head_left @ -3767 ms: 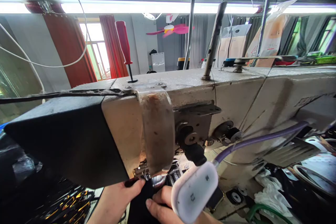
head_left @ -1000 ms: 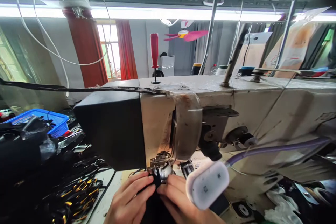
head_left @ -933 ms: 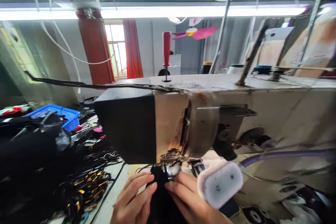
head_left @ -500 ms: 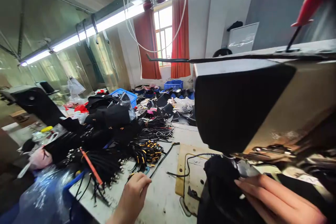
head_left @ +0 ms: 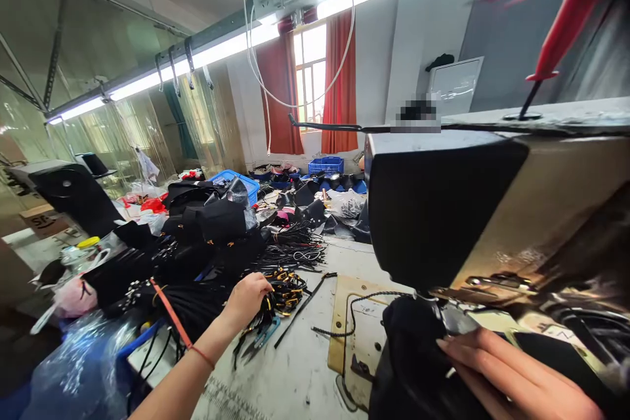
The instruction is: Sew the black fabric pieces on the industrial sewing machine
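Observation:
My left hand [head_left: 249,298] reaches over the table, its fingers curled at the edge of a pile of black-and-yellow cord pieces [head_left: 289,290]. Whatever is between those fingertips is hidden. Just below it lies a pair of blue-handled snips [head_left: 266,336]. At the right, my right hand [head_left: 516,367] has its fingers together on black fabric [head_left: 408,354], close to the needle area of the sewing machine [head_left: 443,210]. A dark braided cord [head_left: 353,315] runs out from the fabric across the machine's bed plate [head_left: 339,341].
The machine head fills the right side, with a red-handled screwdriver [head_left: 556,39] upright on top. Black cords [head_left: 187,308] and black bags [head_left: 211,216] are heaped at the left. A loose black strip [head_left: 305,308] lies mid-table. Blue crates [head_left: 325,165] stand farther back.
My left hand has moved forward from the near table to the black-and-yellow pile, uncovering the snips. My right hand stays on the fabric. The view has tilted slightly upward.

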Motion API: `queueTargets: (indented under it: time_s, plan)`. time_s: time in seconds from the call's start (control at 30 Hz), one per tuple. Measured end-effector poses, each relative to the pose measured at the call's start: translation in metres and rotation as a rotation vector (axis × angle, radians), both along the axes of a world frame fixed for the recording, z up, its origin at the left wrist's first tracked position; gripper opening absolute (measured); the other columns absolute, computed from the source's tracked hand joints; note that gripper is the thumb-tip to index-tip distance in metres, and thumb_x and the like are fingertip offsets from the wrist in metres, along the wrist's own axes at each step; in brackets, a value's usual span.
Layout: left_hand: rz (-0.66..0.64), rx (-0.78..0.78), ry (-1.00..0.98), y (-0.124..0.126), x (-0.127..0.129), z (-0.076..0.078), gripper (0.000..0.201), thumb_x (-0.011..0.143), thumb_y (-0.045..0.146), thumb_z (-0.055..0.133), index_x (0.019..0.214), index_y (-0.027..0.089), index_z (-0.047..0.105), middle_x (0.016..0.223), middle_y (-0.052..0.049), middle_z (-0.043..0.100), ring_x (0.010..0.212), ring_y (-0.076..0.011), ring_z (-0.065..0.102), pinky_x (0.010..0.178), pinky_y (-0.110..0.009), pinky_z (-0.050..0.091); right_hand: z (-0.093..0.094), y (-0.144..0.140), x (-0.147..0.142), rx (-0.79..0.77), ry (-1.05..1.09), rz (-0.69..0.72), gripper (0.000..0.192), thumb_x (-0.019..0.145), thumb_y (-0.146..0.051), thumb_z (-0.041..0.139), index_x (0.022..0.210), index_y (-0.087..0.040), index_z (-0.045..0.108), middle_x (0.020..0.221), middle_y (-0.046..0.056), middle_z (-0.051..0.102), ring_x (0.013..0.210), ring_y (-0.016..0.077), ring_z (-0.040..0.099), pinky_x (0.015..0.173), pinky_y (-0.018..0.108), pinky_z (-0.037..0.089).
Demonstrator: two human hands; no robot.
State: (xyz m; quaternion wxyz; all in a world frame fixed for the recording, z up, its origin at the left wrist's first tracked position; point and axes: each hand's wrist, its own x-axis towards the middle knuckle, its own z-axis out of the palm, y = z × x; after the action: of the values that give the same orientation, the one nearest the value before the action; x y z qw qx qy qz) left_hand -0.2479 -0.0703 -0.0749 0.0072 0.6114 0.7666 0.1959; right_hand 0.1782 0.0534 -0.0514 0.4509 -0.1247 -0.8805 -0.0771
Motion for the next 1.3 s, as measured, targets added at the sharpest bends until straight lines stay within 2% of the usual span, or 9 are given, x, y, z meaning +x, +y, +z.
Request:
queueTargets:
  time_s: [0.13,0.23,0.43,0.57,0.73,0.9,1.1,1.17,1.3]
  plan:
    - [-0.06,-0.048,0.025,0.04,0.012,-0.003,0.017,0.094,0.031,0.061,0.098,0.015,0.067,0.101,-0.004,0.07,0.093,-0.0182,0.067,0.086,-0.041,0.056,0.008,-0.004,-0.003,0.026,0.023,-0.042,0.021,0.103,-0.028,0.048,0.098,-0.021,0.068,0.091,0.002,0.069,0.08,0.0117,0.071,0.082,0.016,0.055]
    - [-0.081,-0.07,0.042,0.064,0.02,-0.008,0.02,0.094,0.033,0.061,0.104,0.016,0.066,0.109,-0.006,0.068,0.1,-0.0206,0.066,0.09,-0.044,0.055,0.019,-0.01,-0.007,0.068,0.025,0.007,0.018,0.102,-0.025,0.049,0.101,-0.021,0.066,0.088,0.002,0.069,0.077,0.012,0.07,0.079,0.017,0.055]
    - [-0.137,-0.068,-0.067,0.092,0.026,-0.007,0.022,0.092,0.034,0.063,0.107,0.017,0.065,0.114,-0.007,0.067,0.103,-0.0217,0.064,0.091,-0.045,0.054,0.032,-0.021,-0.012,-0.039,0.028,0.011,0.02,0.101,-0.017,0.047,0.094,-0.02,0.066,0.079,0.002,0.065,0.071,0.0112,0.066,0.068,0.018,0.054]
    - [-0.168,0.043,-0.276,0.088,0.019,0.013,0.022,0.093,0.035,0.062,0.1,0.015,0.065,0.1,-0.004,0.069,0.092,-0.019,0.067,0.085,-0.042,0.056,0.026,-0.02,-0.011,-0.001,0.034,-0.007,0.018,0.099,-0.016,0.05,0.093,-0.02,0.067,0.077,0.002,0.064,0.066,0.0111,0.063,0.063,0.019,0.051]
    - [-0.189,0.218,-0.535,0.067,0.025,0.059,0.025,0.09,0.037,0.06,0.101,0.015,0.063,0.089,-0.003,0.067,0.08,-0.0158,0.064,0.076,-0.033,0.054,0.024,-0.021,-0.012,0.001,0.057,-0.034,0.021,0.099,-0.013,0.047,0.091,-0.019,0.065,0.077,0.002,0.062,0.064,0.0118,0.059,0.06,0.021,0.048]
    - [-0.311,0.223,-0.721,0.052,0.08,0.092,0.026,0.081,0.034,0.067,0.099,0.017,0.069,0.089,-0.003,0.067,0.076,-0.0137,0.058,0.07,-0.025,0.049,0.018,-0.022,-0.013,0.01,0.03,-0.057,0.019,0.098,-0.008,0.046,0.094,-0.017,0.063,0.082,0.005,0.061,0.068,0.0127,0.057,0.062,0.023,0.047]
    - [-0.484,0.084,-1.031,0.052,0.157,0.078,0.024,0.076,0.03,0.068,0.097,0.023,0.078,0.102,-0.006,0.071,0.093,-0.0197,0.066,0.079,-0.028,0.052,0.022,-0.027,-0.015,0.011,0.031,-0.062,0.024,0.097,-0.003,0.042,0.097,-0.014,0.064,0.081,0.007,0.06,0.071,0.0146,0.057,0.065,0.024,0.048]
    - [-0.469,0.08,-1.059,0.056,0.177,0.074,0.022,0.072,0.03,0.07,0.092,0.023,0.079,0.104,-0.006,0.074,0.099,-0.0218,0.065,0.084,-0.029,0.051,0.023,-0.028,-0.015,0.0,0.027,-0.055,0.025,0.097,-0.004,0.041,0.097,-0.012,0.064,0.081,0.008,0.06,0.072,0.0151,0.058,0.065,0.025,0.049]
    - [-0.351,0.019,-1.028,0.065,0.202,0.081,0.023,0.062,0.033,0.075,0.081,0.02,0.078,0.085,-0.005,0.077,0.082,-0.0216,0.067,0.077,-0.031,0.053,0.021,-0.031,-0.014,0.004,0.042,-0.07,0.023,0.096,-0.004,0.044,0.097,-0.011,0.066,0.083,0.009,0.064,0.073,0.0154,0.06,0.067,0.026,0.05]
